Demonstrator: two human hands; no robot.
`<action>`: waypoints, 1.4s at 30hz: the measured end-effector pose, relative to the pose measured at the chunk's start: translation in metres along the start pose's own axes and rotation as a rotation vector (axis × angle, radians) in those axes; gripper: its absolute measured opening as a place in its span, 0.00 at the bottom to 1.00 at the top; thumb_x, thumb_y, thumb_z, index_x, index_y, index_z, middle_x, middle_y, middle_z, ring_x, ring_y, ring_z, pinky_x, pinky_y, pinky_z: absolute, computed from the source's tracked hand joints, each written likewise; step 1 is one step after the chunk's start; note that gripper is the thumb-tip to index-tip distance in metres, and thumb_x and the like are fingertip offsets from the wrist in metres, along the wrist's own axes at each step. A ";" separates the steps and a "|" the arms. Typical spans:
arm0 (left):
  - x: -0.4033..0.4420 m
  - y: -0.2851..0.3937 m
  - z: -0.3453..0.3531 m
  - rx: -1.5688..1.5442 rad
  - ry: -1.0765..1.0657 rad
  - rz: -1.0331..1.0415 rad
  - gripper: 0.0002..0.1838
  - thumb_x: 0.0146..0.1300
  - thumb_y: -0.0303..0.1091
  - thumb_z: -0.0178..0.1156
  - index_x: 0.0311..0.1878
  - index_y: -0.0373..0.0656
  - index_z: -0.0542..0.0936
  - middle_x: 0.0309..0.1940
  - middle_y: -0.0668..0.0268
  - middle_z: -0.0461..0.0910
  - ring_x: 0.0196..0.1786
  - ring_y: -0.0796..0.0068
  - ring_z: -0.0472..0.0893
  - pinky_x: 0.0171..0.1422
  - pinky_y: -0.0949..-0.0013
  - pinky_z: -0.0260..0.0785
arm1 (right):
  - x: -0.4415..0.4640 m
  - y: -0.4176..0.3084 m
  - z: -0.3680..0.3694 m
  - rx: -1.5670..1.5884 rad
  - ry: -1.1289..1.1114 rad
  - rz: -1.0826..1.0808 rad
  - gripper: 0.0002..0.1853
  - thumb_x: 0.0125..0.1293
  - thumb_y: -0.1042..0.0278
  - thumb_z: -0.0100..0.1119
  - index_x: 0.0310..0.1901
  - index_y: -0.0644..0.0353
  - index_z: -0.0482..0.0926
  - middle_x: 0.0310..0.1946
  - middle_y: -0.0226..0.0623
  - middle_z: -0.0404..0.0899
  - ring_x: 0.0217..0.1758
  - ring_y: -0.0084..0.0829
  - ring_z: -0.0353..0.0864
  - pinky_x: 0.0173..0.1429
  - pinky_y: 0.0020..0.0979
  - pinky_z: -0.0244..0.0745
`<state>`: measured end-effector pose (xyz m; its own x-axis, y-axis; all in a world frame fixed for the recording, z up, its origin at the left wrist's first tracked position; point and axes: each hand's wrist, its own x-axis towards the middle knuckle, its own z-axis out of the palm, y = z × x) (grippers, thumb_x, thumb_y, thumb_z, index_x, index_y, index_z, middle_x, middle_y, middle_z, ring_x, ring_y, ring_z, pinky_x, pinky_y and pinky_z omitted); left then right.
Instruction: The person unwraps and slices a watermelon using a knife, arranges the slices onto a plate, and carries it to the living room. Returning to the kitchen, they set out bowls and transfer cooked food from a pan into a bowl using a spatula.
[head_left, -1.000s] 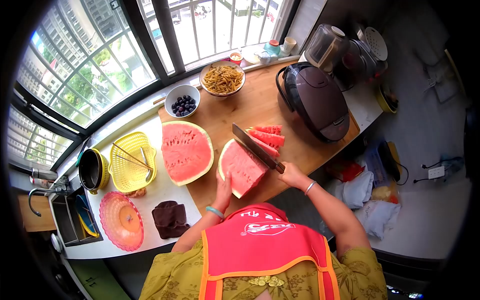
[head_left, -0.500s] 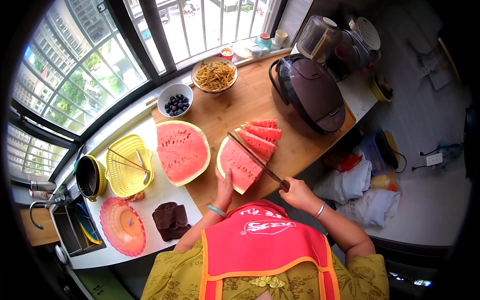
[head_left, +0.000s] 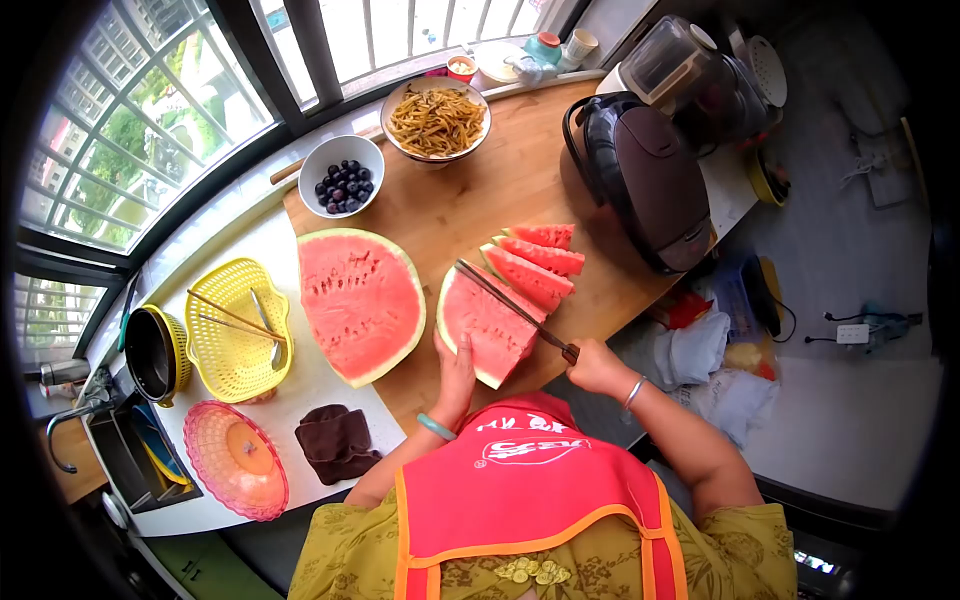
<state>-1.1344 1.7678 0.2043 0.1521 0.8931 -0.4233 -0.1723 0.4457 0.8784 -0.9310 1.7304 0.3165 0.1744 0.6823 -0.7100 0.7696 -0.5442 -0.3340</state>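
Note:
A kitchen knife (head_left: pixel 500 295) lies aslant across the cut top of a watermelon piece (head_left: pixel 478 330), its tip at the far left rind. My right hand (head_left: pixel 599 368) is closed round the knife's handle. My left hand (head_left: pixel 456 380) grips the near left side of the same piece, thumb on the red flesh and the other fingers mostly hidden by the rind. Beyond the blade, several cut watermelon slices (head_left: pixel 538 262) lean together. To the left, a larger watermelon half (head_left: pixel 360 300) rests cut face up on the wooden board (head_left: pixel 455 215).
Behind stand a bowl of blueberries (head_left: pixel 345 188) and a bowl of brown strips (head_left: pixel 437 122). A rice cooker (head_left: pixel 640 180) occupies the board's right end. Along the left are a yellow basket (head_left: pixel 225 360) with chopsticks, a pink basket (head_left: pixel 215 465) and a dark cloth (head_left: pixel 335 445).
The head view has shifted slightly. The knife handle and my right hand have moved a little away from my body. My left hand keeps its hold on the watermelon piece.

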 end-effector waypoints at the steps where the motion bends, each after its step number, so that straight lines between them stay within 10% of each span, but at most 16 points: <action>1: 0.000 -0.002 0.000 -0.019 0.002 0.013 0.34 0.68 0.42 0.45 0.66 0.32 0.44 0.60 0.50 0.58 0.62 0.65 0.60 0.66 0.68 0.51 | 0.002 0.001 0.002 -0.001 -0.009 0.011 0.09 0.46 0.73 0.49 0.30 0.63 0.74 0.28 0.54 0.76 0.36 0.52 0.76 0.40 0.42 0.70; 7: -0.003 -0.003 0.007 0.061 -0.026 0.069 0.36 0.67 0.44 0.45 0.67 0.34 0.41 0.62 0.49 0.55 0.63 0.63 0.58 0.66 0.67 0.50 | 0.044 0.015 0.024 0.037 0.154 -0.229 0.04 0.45 0.76 0.48 0.24 0.67 0.71 0.18 0.52 0.73 0.23 0.46 0.76 0.29 0.40 0.70; 10: -0.005 -0.009 0.006 0.108 -0.037 0.110 0.35 0.67 0.44 0.46 0.67 0.35 0.41 0.62 0.49 0.54 0.63 0.62 0.58 0.66 0.67 0.50 | 0.041 0.011 0.016 0.178 -0.068 0.005 0.05 0.46 0.77 0.45 0.27 0.64 0.70 0.14 0.42 0.71 0.11 0.33 0.71 0.15 0.34 0.66; 42: -0.005 -0.039 0.022 0.109 0.171 0.198 0.25 0.70 0.44 0.40 0.60 0.34 0.54 0.55 0.53 0.63 0.57 0.64 0.64 0.62 0.65 0.54 | 0.034 0.037 0.024 0.115 0.059 -0.246 0.10 0.47 0.75 0.44 0.29 0.70 0.73 0.17 0.53 0.74 0.13 0.41 0.74 0.18 0.37 0.69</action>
<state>-1.1074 1.7443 0.1768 -0.0419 0.9636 -0.2641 -0.0755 0.2606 0.9625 -0.9114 1.7215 0.2649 0.0295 0.8263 -0.5625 0.7188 -0.4086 -0.5625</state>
